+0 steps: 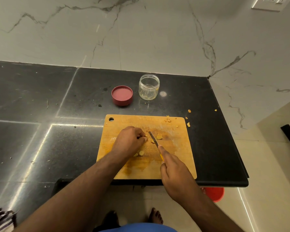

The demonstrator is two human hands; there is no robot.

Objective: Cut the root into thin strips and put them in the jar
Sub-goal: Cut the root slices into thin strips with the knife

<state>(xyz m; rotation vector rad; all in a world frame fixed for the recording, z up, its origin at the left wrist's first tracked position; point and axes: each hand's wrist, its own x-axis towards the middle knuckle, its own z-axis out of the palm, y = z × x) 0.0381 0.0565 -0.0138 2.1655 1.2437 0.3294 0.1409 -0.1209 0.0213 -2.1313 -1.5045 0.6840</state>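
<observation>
From the head camera, a wooden cutting board [177, 158] lies at the near right of a black stone counter [40, 131], its near edge at the counter's front lip. A hanging hole sits in the board's far left corner. No brand, label or writing can be read on anything here.

The left hand [130, 142] rests on the middle of the board, fingers curled down and pinching a small yellow piece of root [146, 136] at the fingertips; most of that piece is hidden under the fingers. The right hand [172, 166] grips the yellow handle of a small knife [153, 138], forefinger stretched along the top of the blade. The blade points away and to the left, its tip just beside the left fingertips.

A cut chunk of root [159, 136] lies just right of the blade. Two more chunks [140, 153] lie near the left wrist. Small scraps [169, 121] sit at the board's far right corner, and a few crumbs [188, 124] lie on the counter past that edge.

Beyond the board stands an open clear jar [149, 87], upright. Its dark red lid [122, 95] lies just left of it, inner side up.

A red bucket [214, 194] shows on the floor under the counter's near right edge.
</observation>
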